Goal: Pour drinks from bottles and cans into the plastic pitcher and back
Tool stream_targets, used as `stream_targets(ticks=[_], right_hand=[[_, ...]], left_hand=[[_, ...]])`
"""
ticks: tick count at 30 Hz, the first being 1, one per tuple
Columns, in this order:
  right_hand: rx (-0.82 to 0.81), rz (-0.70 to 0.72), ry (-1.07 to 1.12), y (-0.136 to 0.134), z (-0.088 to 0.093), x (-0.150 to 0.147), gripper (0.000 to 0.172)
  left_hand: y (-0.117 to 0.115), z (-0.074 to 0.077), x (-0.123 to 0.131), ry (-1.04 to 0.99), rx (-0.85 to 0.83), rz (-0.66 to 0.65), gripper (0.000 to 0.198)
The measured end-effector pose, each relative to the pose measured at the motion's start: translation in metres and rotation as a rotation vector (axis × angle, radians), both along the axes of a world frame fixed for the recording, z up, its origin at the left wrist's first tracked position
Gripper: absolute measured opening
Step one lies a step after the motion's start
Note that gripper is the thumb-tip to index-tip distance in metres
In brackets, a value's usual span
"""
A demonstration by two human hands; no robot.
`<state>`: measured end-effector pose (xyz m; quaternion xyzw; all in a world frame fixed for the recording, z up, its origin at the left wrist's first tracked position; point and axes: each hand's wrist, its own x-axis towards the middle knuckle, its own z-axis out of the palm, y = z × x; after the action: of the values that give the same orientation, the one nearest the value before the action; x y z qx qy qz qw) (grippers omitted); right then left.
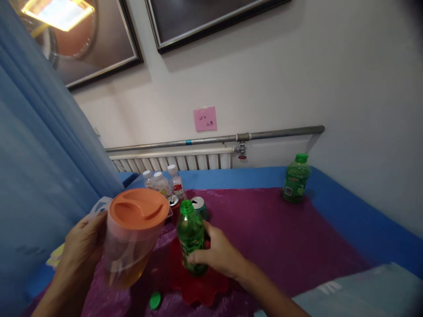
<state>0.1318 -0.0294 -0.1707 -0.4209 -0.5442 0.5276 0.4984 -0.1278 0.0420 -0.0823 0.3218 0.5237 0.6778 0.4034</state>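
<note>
My left hand (85, 237) grips a clear plastic pitcher (124, 257) by its left side, where a handle would be hidden. The pitcher has an orange lid (139, 207), tilts slightly, and holds some amber liquid low down. My right hand (218, 251) is wrapped round an uncapped green plastic bottle (191, 237). That bottle is nearly upright over a red scalloped dish (201, 293); whether it touches the dish I cannot tell. A loose green cap (155, 300) lies on the purple sheet in front, left of the dish.
Behind my hands stand several clear bottles with white caps (161, 185) and two opened drink cans (199, 206). A capped green bottle (296, 178) is at the back right. The purple sheet (264, 233) covers a blue table (360, 211). A blue curtain (42, 145) hangs at left.
</note>
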Motion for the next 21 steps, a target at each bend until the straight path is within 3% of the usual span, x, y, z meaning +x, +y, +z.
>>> stream_targets(ticks=[4,13,21], right_hand=[[0.022,-0.043,0.042,0.001,0.002,0.004,0.054],[-0.005,-0.09,0.037,0.004,-0.001,0.005,0.053],[-0.005,-0.095,0.093,0.009,-0.01,0.008,0.055]], left_hand=[[0.014,-0.014,-0.012,-0.095,-0.061,0.057,0.007],[0.043,-0.06,-0.024,-0.241,0.01,0.012,0.01],[0.044,-0.071,-0.029,-0.293,0.058,-0.05,0.02]])
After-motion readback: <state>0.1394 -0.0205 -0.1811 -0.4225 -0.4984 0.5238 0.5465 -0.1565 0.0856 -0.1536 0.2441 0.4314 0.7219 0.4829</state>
